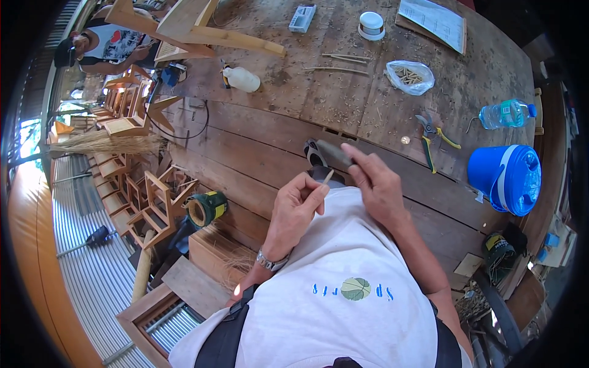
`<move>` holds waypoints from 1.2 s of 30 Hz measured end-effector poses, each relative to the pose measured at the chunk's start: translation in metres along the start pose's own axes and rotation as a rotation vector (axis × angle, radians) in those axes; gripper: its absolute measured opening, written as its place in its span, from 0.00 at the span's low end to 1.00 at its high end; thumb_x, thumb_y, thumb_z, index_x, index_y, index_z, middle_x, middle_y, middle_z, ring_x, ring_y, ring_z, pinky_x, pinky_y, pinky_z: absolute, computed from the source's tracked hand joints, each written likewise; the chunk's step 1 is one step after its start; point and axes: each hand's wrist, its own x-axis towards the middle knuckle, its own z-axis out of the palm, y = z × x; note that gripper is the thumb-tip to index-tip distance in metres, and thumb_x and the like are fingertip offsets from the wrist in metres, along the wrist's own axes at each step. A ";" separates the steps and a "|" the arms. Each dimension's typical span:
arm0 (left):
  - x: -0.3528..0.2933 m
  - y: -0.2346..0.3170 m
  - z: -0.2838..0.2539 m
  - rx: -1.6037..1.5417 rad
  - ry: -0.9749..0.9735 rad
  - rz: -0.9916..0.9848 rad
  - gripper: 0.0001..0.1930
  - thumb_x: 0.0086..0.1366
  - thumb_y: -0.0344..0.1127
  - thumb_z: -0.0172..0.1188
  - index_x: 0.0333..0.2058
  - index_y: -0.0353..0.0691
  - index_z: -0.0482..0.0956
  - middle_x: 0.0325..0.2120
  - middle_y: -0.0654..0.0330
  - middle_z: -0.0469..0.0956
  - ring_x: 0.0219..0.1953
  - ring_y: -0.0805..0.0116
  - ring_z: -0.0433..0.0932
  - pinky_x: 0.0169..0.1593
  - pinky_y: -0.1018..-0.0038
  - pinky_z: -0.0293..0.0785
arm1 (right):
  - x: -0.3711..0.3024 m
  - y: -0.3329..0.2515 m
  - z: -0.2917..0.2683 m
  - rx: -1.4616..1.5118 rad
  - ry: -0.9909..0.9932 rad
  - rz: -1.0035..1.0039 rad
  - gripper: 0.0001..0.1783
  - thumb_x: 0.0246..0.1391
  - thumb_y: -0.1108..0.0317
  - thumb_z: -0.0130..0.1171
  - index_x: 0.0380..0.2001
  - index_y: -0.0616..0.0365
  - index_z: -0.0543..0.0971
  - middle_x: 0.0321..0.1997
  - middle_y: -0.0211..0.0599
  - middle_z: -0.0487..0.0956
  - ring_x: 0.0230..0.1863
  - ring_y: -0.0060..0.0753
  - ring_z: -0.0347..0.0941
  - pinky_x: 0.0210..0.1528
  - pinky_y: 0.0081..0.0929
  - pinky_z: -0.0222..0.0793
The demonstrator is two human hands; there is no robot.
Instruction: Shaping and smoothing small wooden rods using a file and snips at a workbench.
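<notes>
My left hand (291,211) is closed in front of my shirt, pinching a short thin wooden peg (329,176) that points up and away. My right hand (381,189) grips a broad flat grey blade (335,153), its far end reaching left beyond my fingers; the handle is hidden in my palm. Blade and peg are apart. On the table, a clear plastic bag (410,78) holds several similar pegs. Beyond my right hand lie hand pruners (429,140) with yellow-and-green handles. Thin sticks (337,70) rest near the table's middle.
The wooden table (276,104) carries a white bottle (242,80), a small box (302,19), a round container (371,26), paper (433,23) and a water bottle (507,115). A blue bucket (503,178) stands right. Wooden chair frames (150,208) crowd the left; another person (113,43) is far left.
</notes>
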 end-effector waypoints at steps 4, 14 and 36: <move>0.001 0.000 0.005 0.002 0.072 0.002 0.06 0.71 0.32 0.62 0.34 0.40 0.76 0.19 0.69 0.75 0.18 0.88 0.61 0.21 0.85 0.51 | -0.006 -0.005 0.008 -0.005 -0.052 -0.153 0.26 0.62 0.68 0.62 0.63 0.45 0.76 0.31 0.38 0.76 0.28 0.42 0.74 0.33 0.34 0.73; 0.000 -0.006 0.010 0.164 0.116 0.089 0.06 0.70 0.31 0.63 0.34 0.37 0.76 0.22 0.68 0.77 0.24 0.85 0.73 0.28 0.84 0.65 | -0.011 -0.002 0.009 0.064 0.030 -0.158 0.27 0.61 0.67 0.64 0.64 0.41 0.76 0.29 0.37 0.73 0.26 0.39 0.73 0.31 0.35 0.72; -0.009 -0.020 0.032 0.242 0.182 0.151 0.08 0.69 0.31 0.64 0.32 0.36 0.75 0.24 0.66 0.80 0.27 0.83 0.77 0.32 0.82 0.71 | -0.029 0.002 -0.012 0.010 -0.166 0.005 0.25 0.64 0.66 0.62 0.64 0.42 0.76 0.33 0.38 0.78 0.30 0.43 0.76 0.37 0.35 0.74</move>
